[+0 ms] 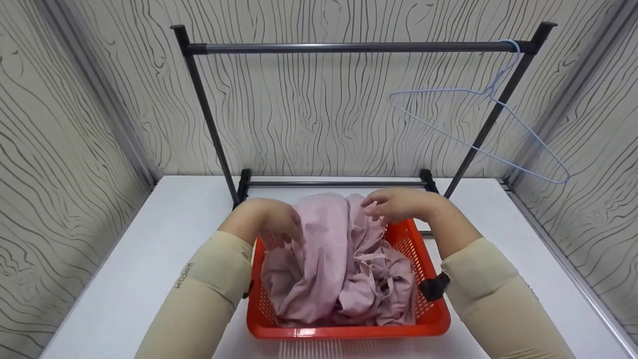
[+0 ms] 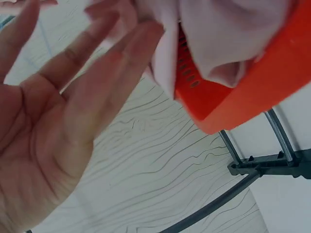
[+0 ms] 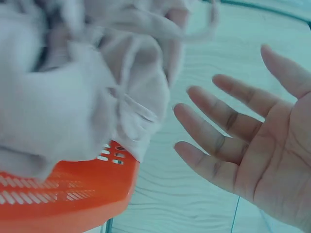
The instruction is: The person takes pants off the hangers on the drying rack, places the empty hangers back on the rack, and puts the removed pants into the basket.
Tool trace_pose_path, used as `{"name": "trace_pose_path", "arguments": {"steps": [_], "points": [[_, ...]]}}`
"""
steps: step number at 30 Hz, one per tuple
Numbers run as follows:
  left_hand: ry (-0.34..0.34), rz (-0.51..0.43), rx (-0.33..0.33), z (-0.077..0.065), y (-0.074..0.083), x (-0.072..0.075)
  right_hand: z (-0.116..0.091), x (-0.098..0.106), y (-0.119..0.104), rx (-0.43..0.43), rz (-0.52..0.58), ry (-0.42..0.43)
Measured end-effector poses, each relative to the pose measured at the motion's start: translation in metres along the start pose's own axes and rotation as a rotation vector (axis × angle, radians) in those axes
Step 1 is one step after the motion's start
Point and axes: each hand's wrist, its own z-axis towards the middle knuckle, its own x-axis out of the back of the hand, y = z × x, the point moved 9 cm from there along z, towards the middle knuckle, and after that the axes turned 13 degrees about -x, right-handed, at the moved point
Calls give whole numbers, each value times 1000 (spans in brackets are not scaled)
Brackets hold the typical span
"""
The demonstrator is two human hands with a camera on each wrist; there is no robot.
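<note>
Crumpled pink fabric (image 1: 324, 259) with thin straps or ties is heaped in a red plastic basket (image 1: 349, 333). At the heap's left side is my left hand (image 1: 276, 222); in the left wrist view its fingers (image 2: 77, 53) are extended and close to the cloth, and whether they touch it is unclear. My right hand (image 1: 401, 204) hovers over the basket's far right part. Seen from the right wrist, its fingers (image 3: 218, 131) are spread, relaxed and apart from the fabric (image 3: 58, 107). Neither hand grips anything.
Behind the basket stands a dark metal clothes rack (image 1: 319, 48). A light blue wire hanger (image 1: 448, 90) hangs at the right end of its bar. The white table (image 1: 164, 239) is bounded by patterned wall panels (image 1: 319, 114) at the back and sides.
</note>
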Motion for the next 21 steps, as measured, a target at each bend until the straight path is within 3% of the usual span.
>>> {"name": "trace_pose_path", "arguments": {"steps": [4, 10, 15, 21], "points": [[119, -73, -49, -1, 3, 21, 3, 15, 9, -49, 153, 14], [288, -172, -79, 0, 3, 43, 10, 23, 20, -57, 288, 53], [447, -344, -110, 5, -3, 56, 20, 26, 35, -84, 379, 97], [592, -506, -90, 11, -19, 63, 28, 28, 62, -154, 497, 181]]}}
